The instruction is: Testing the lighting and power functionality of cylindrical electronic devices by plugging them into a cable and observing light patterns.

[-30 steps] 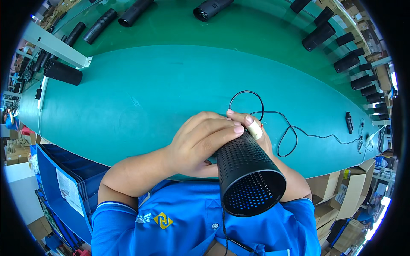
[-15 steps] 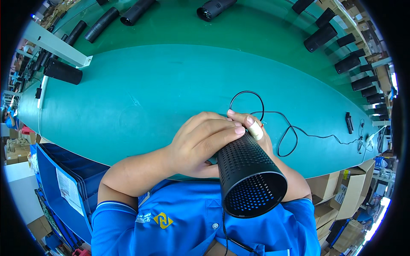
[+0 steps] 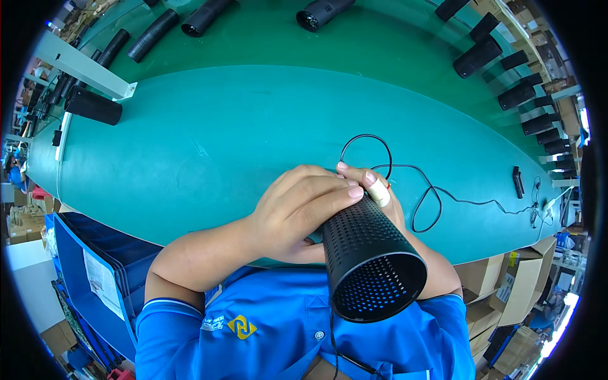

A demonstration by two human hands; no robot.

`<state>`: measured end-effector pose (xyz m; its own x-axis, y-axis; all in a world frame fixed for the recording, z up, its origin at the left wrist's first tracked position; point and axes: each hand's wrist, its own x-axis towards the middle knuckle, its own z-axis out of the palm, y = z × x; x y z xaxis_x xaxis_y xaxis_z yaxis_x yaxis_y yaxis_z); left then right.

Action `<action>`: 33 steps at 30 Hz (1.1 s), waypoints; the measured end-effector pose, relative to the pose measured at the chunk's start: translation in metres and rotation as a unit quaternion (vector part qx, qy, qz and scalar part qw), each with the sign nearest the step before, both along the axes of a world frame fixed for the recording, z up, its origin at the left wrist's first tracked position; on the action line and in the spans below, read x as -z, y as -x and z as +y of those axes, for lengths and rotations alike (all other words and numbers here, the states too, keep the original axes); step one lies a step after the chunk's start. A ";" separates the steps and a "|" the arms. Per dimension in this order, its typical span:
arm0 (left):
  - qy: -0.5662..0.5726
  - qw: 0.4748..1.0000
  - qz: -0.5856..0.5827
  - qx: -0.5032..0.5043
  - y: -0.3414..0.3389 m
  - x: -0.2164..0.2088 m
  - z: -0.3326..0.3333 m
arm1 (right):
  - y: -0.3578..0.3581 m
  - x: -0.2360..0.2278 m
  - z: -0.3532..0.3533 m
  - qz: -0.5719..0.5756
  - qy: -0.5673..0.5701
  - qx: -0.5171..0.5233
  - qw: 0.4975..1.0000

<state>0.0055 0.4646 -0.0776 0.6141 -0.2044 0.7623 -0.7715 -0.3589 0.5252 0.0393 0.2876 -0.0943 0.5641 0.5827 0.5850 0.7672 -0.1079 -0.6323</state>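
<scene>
Both hands are wrapped round the far end of a black perforated cylinder [image 3: 364, 237], whose wide open mouth tilts toward my chest. Fingers of my left hand [image 3: 301, 206] lie over its left side and top, the thumb underneath. My right hand [image 3: 386, 196] grips it from the right and far side, mostly hidden behind it; one finger wears a pale wrap. Close by the right fingertips, a thin black cable [image 3: 437, 189] loops up and runs right across the green table mat [image 3: 209, 164]. Whether the cable joins the cylinder is hidden by my fingers.
Several black cylinders [image 3: 476, 57] stand along the far and right edges. Another black cylinder [image 3: 94, 106] lies by a white metal post [image 3: 85, 66] at left. A small black part [image 3: 518, 182] rests at right. Blue bins [image 3: 95, 272] and cardboard boxes [image 3: 506, 285] flank me.
</scene>
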 end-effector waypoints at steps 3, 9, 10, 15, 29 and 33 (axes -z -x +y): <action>0.000 1.000 -0.004 -0.002 0.000 0.000 0.001 | 0.000 -0.001 0.001 -0.002 0.006 0.002 1.000; -0.005 1.000 0.003 0.001 0.000 -0.001 0.003 | 0.002 -0.003 0.003 -0.003 -0.002 0.009 1.000; -0.003 1.000 0.002 0.000 0.000 -0.001 0.003 | 0.003 -0.003 0.004 -0.005 0.000 0.012 1.000; 0.004 1.000 0.000 -0.002 -0.001 0.000 0.004 | 0.004 -0.005 0.005 -0.005 0.008 0.022 1.000; 0.006 1.000 0.005 -0.014 -0.003 0.000 0.005 | 0.007 -0.002 0.003 0.043 0.040 0.024 0.998; -0.009 1.000 0.020 0.002 -0.002 0.005 0.011 | 0.007 0.008 -0.001 0.136 0.052 0.004 0.989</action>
